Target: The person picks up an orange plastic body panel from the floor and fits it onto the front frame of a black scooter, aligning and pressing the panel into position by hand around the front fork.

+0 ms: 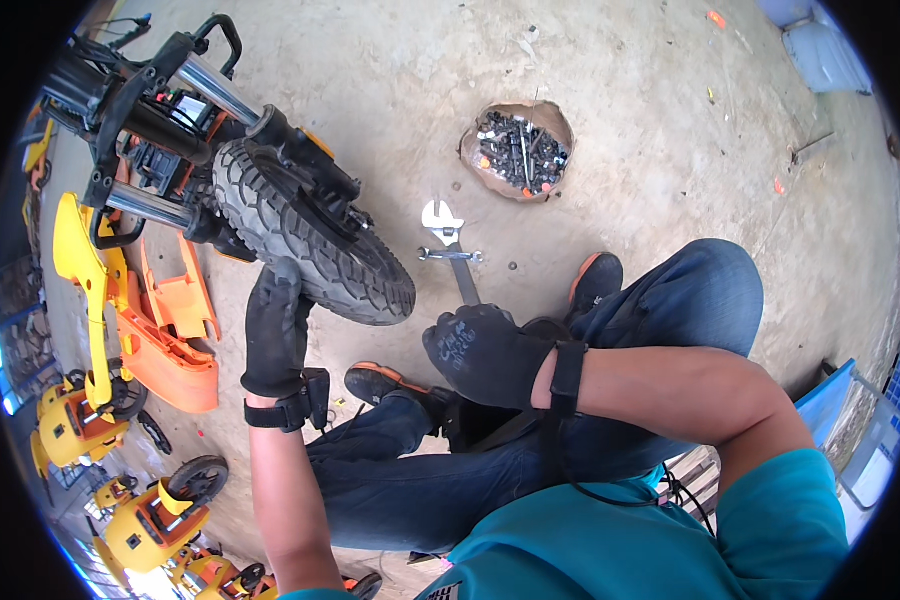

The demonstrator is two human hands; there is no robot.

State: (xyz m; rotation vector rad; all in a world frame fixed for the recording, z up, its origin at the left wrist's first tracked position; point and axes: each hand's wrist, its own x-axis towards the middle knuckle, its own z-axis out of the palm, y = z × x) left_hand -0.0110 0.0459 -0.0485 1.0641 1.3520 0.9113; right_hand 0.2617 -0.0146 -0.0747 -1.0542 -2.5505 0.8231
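My left hand (278, 325), in a black glove, grips the near side of the knobbly black tyre (320, 250). That wheel sits in the fork of a partly stripped motorbike (155, 140). My right hand (490, 355), gloved in black with pale marks on its back, is closed in a fist by my knees. Its fingers are turned out of sight, so any held thing is hidden. An adjustable wrench (443, 225) runs from just beyond this fist, its handle end behind the glove. Across its handle lies a small spanner (470, 257).
A ragged-edged round container (562, 120) of bolts and small metal parts stands on the concrete floor ahead. Orange panels (175, 355) and a yellow panel (82, 265) lie at left. Yellow motorbikes (150, 525) stand at lower left. My shoe (598, 280) is near the wrench.
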